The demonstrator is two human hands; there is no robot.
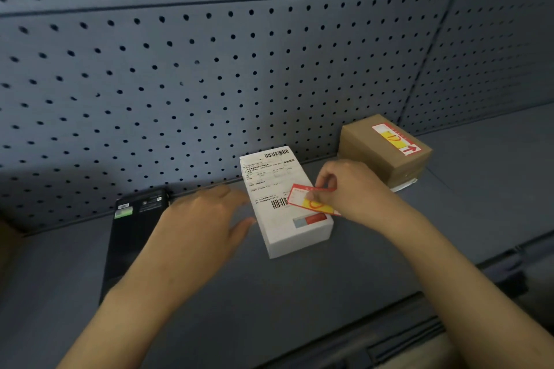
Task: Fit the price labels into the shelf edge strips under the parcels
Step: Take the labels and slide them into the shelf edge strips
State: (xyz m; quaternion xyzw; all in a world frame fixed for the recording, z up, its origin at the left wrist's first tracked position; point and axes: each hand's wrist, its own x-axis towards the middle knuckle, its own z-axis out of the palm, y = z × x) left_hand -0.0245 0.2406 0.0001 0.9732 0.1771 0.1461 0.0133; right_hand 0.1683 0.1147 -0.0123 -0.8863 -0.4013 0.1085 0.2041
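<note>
Pegboard (209, 69) in grey-blue with rows of round holes fills the back of the view, and below it lies the grey shelf (299, 293) which carries three parcels. At the near edge of the shelf runs the dark shelf edge strip (404, 335), low on the right side. A black flat parcel (129, 237) lies at the left against the pegboard, partly hidden by the left arm. A white parcel (284, 204) with a printed shipping sheet and barcodes lies in the middle. A brown cardboard parcel (386, 153) stands at the right, near the pegboard, with a red and yellow sticker on its top.

The left hand (207, 219) hovers just beside the white parcel — its fingers are stretched and relaxed and hold nothing. The right hand (350, 189) is above the right part of the white parcel, and its fingers pinch a red and yellow price label (311, 201) — the label is over the parcel, well apart from the strip.
</note>
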